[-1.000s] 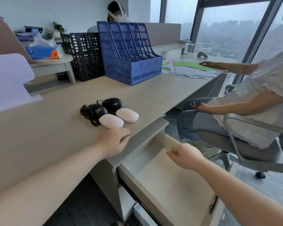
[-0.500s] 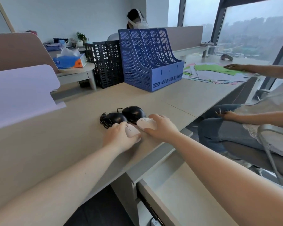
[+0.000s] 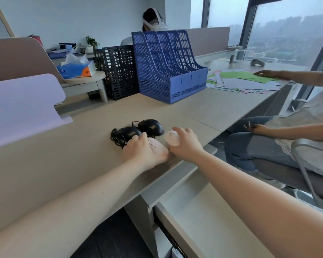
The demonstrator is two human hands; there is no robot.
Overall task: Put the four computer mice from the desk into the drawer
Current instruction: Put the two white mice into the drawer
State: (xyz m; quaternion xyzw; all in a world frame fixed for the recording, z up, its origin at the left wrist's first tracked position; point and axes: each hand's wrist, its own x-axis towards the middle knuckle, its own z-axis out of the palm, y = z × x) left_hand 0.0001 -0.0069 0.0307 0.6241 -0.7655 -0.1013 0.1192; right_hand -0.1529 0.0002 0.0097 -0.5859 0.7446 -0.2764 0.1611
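Two black wired mice lie side by side on the beige desk (image 3: 45, 164): the left black mouse (image 3: 128, 132) with a bundled cord, the right black mouse (image 3: 151, 126) behind it. In front of them are two white mice. My left hand (image 3: 141, 152) grips the nearer white mouse (image 3: 157, 148) from its left side. My right hand (image 3: 186, 144) curls around the other white mouse (image 3: 172, 138), tilted up off the desk. The open drawer (image 3: 199, 220) sits below the desk edge at bottom right, its inside bare.
A blue file rack (image 3: 168, 67) and a black mesh rack (image 3: 117, 71) stand at the back of the desk. Coloured papers (image 3: 244, 81) lie at the right, under a seated person's hand. That person's legs and chair (image 3: 306, 164) are right of the drawer.
Both hands have closed tighter on the white mice since half a second ago. One second ago my right hand was at the drawer and my left rested short of the mice.
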